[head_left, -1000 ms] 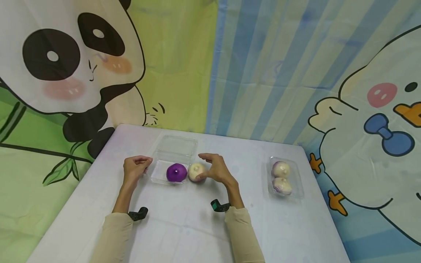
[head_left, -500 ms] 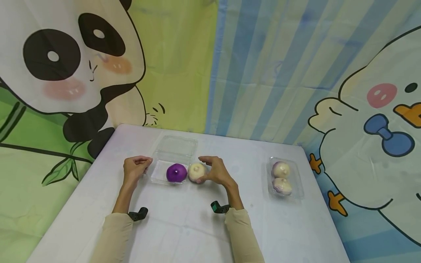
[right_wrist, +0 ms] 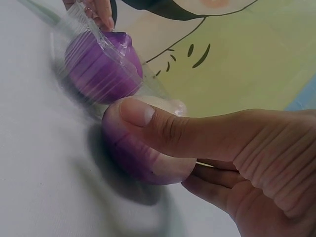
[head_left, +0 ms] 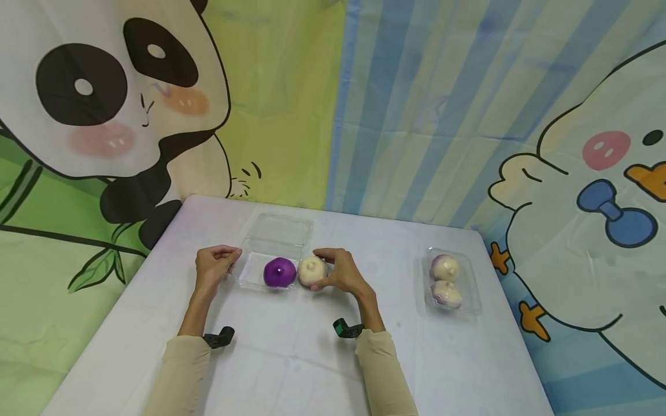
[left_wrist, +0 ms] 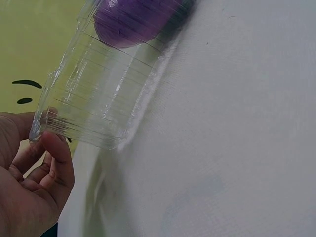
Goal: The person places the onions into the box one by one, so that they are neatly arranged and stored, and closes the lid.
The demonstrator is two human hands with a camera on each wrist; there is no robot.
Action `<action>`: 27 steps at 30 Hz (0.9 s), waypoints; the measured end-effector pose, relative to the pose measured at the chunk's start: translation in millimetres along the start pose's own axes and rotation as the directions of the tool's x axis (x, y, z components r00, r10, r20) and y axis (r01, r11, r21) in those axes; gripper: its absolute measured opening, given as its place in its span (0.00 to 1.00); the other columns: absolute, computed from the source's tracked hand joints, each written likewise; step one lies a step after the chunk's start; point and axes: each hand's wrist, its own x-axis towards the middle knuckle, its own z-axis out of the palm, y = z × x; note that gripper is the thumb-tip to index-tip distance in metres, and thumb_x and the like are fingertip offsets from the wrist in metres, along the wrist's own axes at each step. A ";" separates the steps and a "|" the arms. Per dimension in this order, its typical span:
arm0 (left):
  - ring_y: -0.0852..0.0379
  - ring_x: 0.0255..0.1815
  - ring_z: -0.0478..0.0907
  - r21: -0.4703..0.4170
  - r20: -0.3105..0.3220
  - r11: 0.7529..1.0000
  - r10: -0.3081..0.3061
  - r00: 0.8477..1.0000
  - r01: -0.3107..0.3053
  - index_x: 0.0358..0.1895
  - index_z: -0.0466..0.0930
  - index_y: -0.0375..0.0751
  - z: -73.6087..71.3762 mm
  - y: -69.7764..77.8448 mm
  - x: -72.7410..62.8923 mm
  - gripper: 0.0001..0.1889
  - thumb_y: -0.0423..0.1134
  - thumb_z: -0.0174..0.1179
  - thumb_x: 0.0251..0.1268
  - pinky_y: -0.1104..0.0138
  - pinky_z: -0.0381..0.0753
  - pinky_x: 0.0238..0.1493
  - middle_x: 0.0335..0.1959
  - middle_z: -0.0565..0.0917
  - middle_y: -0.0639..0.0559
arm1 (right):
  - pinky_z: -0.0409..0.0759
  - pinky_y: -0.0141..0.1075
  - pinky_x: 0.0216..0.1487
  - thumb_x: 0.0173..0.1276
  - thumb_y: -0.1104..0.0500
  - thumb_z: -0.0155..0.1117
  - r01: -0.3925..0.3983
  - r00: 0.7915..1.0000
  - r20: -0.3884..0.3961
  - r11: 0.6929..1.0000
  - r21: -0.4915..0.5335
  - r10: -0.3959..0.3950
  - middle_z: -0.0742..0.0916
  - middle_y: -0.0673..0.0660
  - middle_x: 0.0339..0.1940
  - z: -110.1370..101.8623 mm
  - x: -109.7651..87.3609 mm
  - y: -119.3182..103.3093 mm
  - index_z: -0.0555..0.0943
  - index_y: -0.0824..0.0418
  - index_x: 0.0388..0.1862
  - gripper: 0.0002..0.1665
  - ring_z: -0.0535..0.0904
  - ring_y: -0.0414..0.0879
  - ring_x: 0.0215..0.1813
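A clear plastic clamshell box [head_left: 252, 271] lies with its lid folded back on the table. Inside it, toward the right, sits a round purple onion-like vegetable [head_left: 279, 273], seen through the wall in the left wrist view. My left hand [head_left: 212, 267] pinches the box's left rim between thumb and fingers. Just outside the box's right side is a white-topped turnip [head_left: 312, 271] with a purple underside [right_wrist: 143, 160]. My right hand [head_left: 343, 270] grips this turnip, thumb on the near side and fingers on the far side. The fingers are partly hidden behind it in the right wrist view.
At the table's right stands a second clear box [head_left: 470, 292] holding two white-and-purple turnips [head_left: 445, 280]. The white table [head_left: 291, 358] ends at the back against a printed cloth [head_left: 406, 115] with cartoon animals.
The right hand's fingers have come down slightly and closed in around the turnip. The left hand, the box and the purple vegetable stay in place.
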 end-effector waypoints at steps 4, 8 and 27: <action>0.67 0.22 0.77 -0.003 0.000 1.000 0.004 1.000 -0.004 0.49 0.89 0.25 0.1 -0.8 0.8 0.13 0.34 0.74 0.72 0.75 0.78 0.22 0.23 0.87 0.61 | 0.82 0.49 0.78 0.43 0.63 0.96 -0.018 1.000 0.006 1.000 0.004 0.018 0.88 0.63 0.70 1.5 0.2 0.8 0.81 0.69 0.72 0.55 0.85 0.62 0.73; 0.68 0.22 0.77 -0.005 0.001 1.000 0.002 1.000 -0.002 0.49 0.89 0.25 0.2 -1.3 1.5 0.14 0.35 0.74 0.72 0.75 0.78 0.22 0.25 0.89 0.57 | 0.82 0.49 0.78 0.44 0.65 0.96 -0.027 1.000 0.006 1.000 0.011 0.027 0.88 0.63 0.70 2.2 -0.4 0.6 0.81 0.68 0.73 0.54 0.85 0.61 0.73; 0.67 0.23 0.77 0.017 0.008 1.000 -0.004 1.000 0.004 0.50 0.89 0.26 -1.3 -0.9 1.3 0.15 0.36 0.74 0.72 0.74 0.78 0.22 0.24 0.87 0.61 | 0.81 0.52 0.78 0.47 0.66 0.94 -0.007 1.000 -0.008 1.000 0.011 0.007 0.89 0.64 0.68 3.4 -0.9 1.6 0.82 0.69 0.71 0.50 0.85 0.62 0.72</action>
